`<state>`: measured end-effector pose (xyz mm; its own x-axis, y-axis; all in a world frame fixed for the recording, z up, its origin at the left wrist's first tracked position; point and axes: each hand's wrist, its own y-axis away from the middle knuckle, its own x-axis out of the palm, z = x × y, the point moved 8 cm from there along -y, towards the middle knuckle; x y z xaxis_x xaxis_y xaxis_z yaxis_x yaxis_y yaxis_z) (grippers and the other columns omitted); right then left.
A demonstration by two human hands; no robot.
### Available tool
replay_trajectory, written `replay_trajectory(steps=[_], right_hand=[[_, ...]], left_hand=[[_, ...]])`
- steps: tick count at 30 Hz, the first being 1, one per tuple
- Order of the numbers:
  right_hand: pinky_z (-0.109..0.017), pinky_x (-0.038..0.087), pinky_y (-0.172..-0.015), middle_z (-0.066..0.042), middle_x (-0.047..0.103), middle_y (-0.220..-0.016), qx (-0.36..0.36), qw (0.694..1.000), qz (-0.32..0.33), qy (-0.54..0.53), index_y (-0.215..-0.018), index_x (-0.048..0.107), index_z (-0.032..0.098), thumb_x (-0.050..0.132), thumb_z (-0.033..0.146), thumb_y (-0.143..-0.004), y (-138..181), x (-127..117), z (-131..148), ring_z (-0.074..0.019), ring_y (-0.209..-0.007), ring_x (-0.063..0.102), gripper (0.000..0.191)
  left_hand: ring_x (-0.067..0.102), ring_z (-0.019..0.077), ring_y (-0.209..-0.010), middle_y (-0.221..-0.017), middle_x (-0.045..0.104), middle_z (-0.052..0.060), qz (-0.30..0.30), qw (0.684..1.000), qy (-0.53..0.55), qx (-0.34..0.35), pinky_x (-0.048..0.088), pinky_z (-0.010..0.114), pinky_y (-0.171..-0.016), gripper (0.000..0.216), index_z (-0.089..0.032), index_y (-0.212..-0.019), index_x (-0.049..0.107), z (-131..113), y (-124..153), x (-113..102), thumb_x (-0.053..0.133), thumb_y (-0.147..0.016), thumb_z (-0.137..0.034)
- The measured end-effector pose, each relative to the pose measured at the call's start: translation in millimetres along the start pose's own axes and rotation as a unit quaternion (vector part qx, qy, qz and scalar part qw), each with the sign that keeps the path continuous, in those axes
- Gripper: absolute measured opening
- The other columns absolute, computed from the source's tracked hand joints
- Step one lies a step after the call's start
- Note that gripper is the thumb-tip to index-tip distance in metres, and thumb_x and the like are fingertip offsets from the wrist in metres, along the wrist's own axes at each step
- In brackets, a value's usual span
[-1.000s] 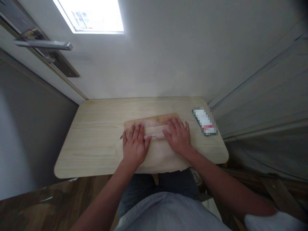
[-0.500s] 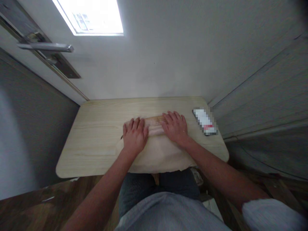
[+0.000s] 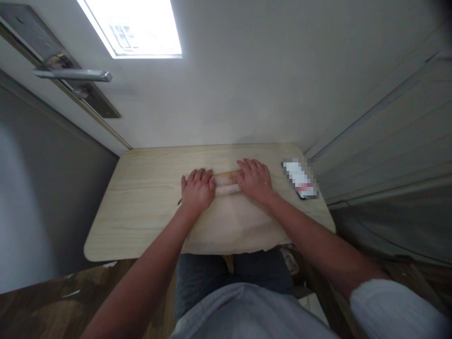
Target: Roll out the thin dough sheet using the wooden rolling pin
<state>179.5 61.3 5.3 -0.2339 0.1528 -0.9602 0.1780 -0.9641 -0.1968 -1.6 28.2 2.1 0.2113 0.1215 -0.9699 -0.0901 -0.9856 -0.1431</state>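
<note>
A pale beige cloth (image 3: 233, 223) lies on the table with its near edge at the table's front edge. Its far end is rolled into a narrow roll (image 3: 226, 179) with a tan-brown patch on top. My left hand (image 3: 198, 189) rests palm down over the roll's left end, fingers slightly apart. Over the right end lies my right hand (image 3: 254, 179), also palm down, with fingers stretched forward. Both hands press on the roll without wrapping around it. A short dark cord end (image 3: 180, 201) shows beside my left hand. My palms hide both ends of the roll.
A phone (image 3: 300, 180), its screen blurred out, lies at the right of the light wooden table (image 3: 130, 202). Behind the table stands a white door (image 3: 226, 108) with a metal handle (image 3: 74, 75) and a bright window. Grey walls flank both sides.
Both hands have slid slightly away from me, toward the door, together with the roll. A bit more of the flat cloth shows on the near side. The phone has stayed put.
</note>
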Motion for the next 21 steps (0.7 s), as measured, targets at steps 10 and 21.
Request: replay_trajectory(steps=[10, 21], right_hand=[[-0.047, 0.032, -0.105, -0.009, 0.054, -0.144, 0.003, 1.0, 0.015, 0.013, -0.137, 0.055, 0.022, 0.046, 0.04, -0.093, -14.5, 3.7, 0.2, -0.0295, -0.126, 0.046, 0.048], [-0.046, 0.038, -0.103, -0.013, 0.06, -0.134, 0.018, 0.999, 0.03, -0.006, -0.132, 0.058, 0.019, 0.051, 0.043, -0.091, -40.9, 12.3, -6.6, -0.0305, -0.123, 0.05, 0.048]], left_hand=[[0.041, 0.0289, -0.138, -0.147, 0.052, 0.008, 0.021, 1.0, 0.016, 0.002, 0.028, 0.064, -0.112, 0.047, -0.029, -0.138, 0.052, 5.0, -14.0, 3.5, 0.028, -0.1, -0.041], [0.042, 0.0304, -0.136, -0.147, 0.051, 0.008, 0.034, 0.999, 0.019, -0.001, 0.028, 0.065, -0.11, 0.046, -0.029, -0.137, 0.053, 13.9, -37.8, 5.1, 0.029, -0.1, -0.041]])
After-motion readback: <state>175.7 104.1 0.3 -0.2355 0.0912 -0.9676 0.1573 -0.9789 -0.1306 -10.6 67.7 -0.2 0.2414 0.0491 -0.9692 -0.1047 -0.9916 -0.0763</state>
